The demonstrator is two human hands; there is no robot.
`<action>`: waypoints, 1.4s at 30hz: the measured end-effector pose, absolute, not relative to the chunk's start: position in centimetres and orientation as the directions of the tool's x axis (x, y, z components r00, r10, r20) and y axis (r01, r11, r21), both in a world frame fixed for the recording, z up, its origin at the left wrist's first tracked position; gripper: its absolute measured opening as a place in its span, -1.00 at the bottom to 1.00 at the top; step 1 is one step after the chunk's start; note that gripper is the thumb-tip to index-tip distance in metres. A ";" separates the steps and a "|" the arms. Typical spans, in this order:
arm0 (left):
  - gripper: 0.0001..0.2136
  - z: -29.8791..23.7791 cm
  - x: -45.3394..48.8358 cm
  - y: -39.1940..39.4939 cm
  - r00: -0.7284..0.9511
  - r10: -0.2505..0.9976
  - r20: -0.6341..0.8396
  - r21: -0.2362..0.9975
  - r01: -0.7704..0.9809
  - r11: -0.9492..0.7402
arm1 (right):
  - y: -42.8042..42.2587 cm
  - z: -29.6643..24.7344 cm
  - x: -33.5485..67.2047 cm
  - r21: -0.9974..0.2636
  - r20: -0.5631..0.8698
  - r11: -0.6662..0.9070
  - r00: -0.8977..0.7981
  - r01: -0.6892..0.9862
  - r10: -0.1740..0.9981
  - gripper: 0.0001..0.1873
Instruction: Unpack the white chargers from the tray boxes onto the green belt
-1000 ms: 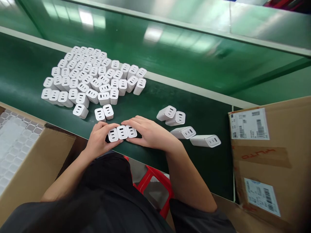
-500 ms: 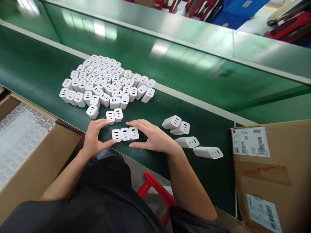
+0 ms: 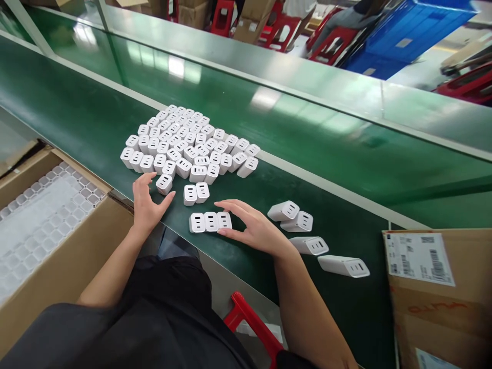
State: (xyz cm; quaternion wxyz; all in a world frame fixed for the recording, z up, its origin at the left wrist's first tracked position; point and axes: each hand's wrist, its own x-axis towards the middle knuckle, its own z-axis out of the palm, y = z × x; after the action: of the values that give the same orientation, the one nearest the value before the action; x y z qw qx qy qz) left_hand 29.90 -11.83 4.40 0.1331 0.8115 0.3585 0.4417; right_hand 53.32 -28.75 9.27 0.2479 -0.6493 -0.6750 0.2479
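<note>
White chargers with port slots in their top faces stand on the green belt (image 3: 246, 266). My left hand (image 3: 148, 204) is open, thumb and fingers spread around a single charger (image 3: 164, 183) in front of the large group, apparently not gripping it. My right hand (image 3: 255, 225) is also open, its thumb against the near edge of the rightmost charger (image 3: 224, 220) in a row of three and its fingers just behind. The row's middle charger (image 3: 211, 221) and left charger (image 3: 197, 222) stand close beside it. Behind them is a pair of chargers (image 3: 196, 193).
A large cluster of chargers (image 3: 184, 138) stands farther back. Several more chargers (image 3: 309, 245) lean or lie to the right. An open carton (image 3: 77, 246) with packed white pieces is at left, a labelled cardboard box (image 3: 434, 302) at right. A red stool (image 3: 255, 325) is below.
My left hand has moved away from the row of three, left and back to the single charger. My right hand has drawn in closer on the row's right end. The view has shifted.
</note>
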 end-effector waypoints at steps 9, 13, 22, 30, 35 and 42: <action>-0.54 3.9 28.8 -12.6 0.450 0.757 0.473 0.659 0.389 -0.643 | -28.7 8.9 53.4 -0.629 0.034 0.050 -0.037 0.776 0.999 -0.48; -0.47 3.8 27.7 -13.6 0.532 0.722 0.443 0.673 0.335 -0.659 | -28.7 8.8 53.5 -0.623 0.033 0.055 -0.043 0.780 0.999 -0.47; -0.53 4.4 27.7 -13.2 0.604 0.703 0.375 0.724 0.282 -0.629 | -28.8 8.9 53.6 -0.608 0.030 0.057 -0.049 0.792 0.998 -0.48; -0.53 4.3 28.2 -13.3 0.610 0.714 0.343 0.710 0.330 -0.622 | -28.7 8.7 53.6 -0.600 0.010 0.045 -0.049 0.799 0.999 -0.48; -0.67 4.3 28.1 -13.3 0.635 0.683 0.361 0.711 0.286 -0.642 | -28.7 8.9 53.7 -0.600 -0.009 0.036 -0.052 0.799 0.999 -0.48; -0.79 3.4 28.7 -13.5 0.632 0.653 0.417 0.635 0.312 -0.707 | -28.9 8.8 53.9 -0.591 -0.026 0.040 -0.069 0.806 0.997 -0.44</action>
State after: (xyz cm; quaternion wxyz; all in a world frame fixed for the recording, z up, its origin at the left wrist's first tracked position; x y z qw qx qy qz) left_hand 28.75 -13.52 3.40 0.2618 0.8645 0.2793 0.3256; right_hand 53.87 -28.90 8.83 0.2031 -0.6514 -0.6920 0.2360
